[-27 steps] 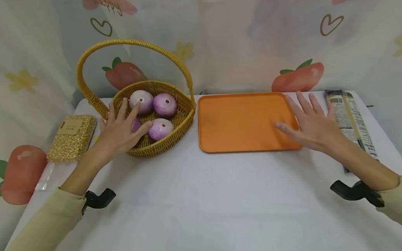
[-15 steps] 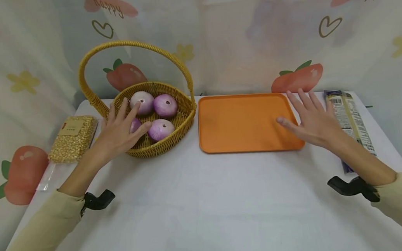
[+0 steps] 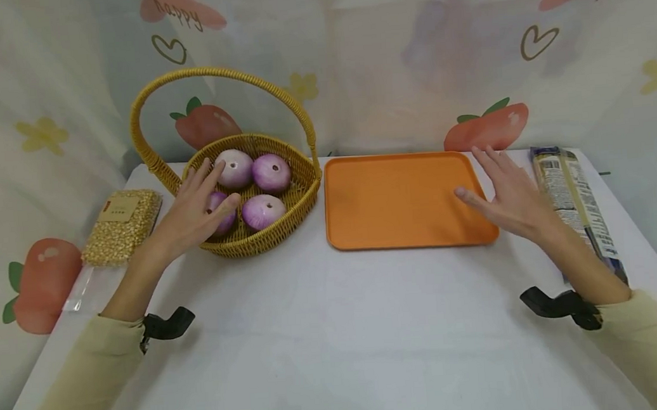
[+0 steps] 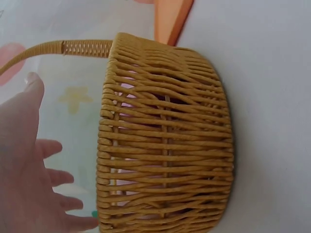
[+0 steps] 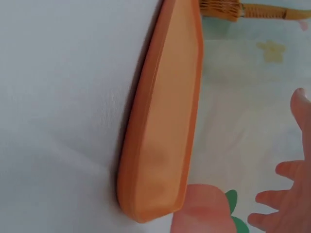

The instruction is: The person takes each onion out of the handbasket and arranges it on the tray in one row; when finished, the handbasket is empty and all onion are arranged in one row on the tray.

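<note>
My left hand (image 3: 189, 215) hovers over the near left rim of a woven basket (image 3: 270, 236) with a tall arched handle, fingers spread and nothing held. Several purple onions lie in the basket; one onion (image 3: 263, 211) sits nearest the front, and another is partly covered by my thumb. From the left wrist, the basket's wicker wall (image 4: 165, 141) shows beside my fingers. My right hand (image 3: 514, 198) is above the right end of an orange tray (image 3: 402, 201), thumb out over it, holding nothing. In the right wrist view the tray (image 5: 165, 121) lies flat below my fingers.
On the far left lies a clear bag of yellow kernels (image 3: 119, 232). A long printed packet (image 3: 577, 200) lies at the right edge, partly behind my right forearm. White cloth (image 3: 337, 331) covers the table, and a patterned curtain (image 3: 369, 56) hangs behind it.
My left hand has drawn slightly back, showing more of the near left onion. The right hand's fingers have come closer together and its forearm has shifted left. Basket and tray stay put.
</note>
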### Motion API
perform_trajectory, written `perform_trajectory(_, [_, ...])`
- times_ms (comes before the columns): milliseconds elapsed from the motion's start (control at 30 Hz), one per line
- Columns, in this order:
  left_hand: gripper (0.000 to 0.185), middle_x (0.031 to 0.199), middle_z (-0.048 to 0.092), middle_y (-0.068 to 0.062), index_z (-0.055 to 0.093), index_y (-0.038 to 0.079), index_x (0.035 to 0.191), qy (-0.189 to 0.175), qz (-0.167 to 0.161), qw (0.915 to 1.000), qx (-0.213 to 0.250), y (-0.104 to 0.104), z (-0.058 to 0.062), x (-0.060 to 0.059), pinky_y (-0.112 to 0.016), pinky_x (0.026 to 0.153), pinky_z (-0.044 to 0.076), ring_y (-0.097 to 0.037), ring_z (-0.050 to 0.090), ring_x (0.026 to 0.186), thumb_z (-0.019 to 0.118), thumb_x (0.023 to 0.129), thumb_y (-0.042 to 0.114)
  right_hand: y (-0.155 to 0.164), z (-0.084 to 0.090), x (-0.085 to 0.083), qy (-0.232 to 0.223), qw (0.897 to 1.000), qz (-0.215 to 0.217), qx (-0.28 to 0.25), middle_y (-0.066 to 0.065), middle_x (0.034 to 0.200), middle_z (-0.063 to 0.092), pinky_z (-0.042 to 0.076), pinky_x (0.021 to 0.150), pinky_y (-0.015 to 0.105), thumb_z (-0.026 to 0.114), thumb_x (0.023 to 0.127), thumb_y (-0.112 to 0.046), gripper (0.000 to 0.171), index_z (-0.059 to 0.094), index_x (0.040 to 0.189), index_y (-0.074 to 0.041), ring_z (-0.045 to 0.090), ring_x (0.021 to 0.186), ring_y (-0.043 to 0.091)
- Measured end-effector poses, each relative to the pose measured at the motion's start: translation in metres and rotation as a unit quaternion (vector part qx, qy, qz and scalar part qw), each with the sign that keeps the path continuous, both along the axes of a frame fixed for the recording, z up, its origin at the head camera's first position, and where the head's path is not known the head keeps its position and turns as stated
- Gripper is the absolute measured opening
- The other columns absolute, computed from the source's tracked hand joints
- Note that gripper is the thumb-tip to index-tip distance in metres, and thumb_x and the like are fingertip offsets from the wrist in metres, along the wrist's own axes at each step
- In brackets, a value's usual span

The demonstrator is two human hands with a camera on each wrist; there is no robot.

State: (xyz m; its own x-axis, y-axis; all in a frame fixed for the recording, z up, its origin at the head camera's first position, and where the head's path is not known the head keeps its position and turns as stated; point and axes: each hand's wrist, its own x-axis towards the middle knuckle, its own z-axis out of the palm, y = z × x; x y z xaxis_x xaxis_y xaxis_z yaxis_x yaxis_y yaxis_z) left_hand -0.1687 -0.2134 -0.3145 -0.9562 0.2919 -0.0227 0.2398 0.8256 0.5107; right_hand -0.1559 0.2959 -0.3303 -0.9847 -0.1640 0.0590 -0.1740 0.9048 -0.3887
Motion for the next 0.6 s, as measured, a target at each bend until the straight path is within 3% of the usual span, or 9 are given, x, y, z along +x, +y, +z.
perform_trajectory(200, [0.080,0.165,-0.002,-0.012,0.009,0.022,0.157,-0.001,0.001,0.9993,0.038,-0.003,-0.007,-0.002,-0.073,0.112,0.003,-0.040,-0.005,0.151,0.041,0.096,0.061,0.008,-0.011,0.000,-0.032,0.995,-0.011,-0.098,0.021,0.162,0.009,0.011,0.113,0.069,0.052,0.096,-0.046,0.083,0.008,0.157,-0.011,0.011,0.147,0.046])
perform_trajectory(600, [0.078,0.164,0.004,-0.016,0.015,0.013,0.156,-0.005,-0.006,0.9980,0.063,-0.007,-0.007,-0.002,-0.070,0.114,0.005,-0.042,0.002,0.150,0.045,0.097,0.055,0.018,-0.033,0.002,-0.114,0.985,-0.034,-0.128,0.023,0.162,-0.001,0.012,0.110,0.072,0.053,0.095,-0.048,0.089,0.000,0.157,-0.013,0.005,0.147,0.048])
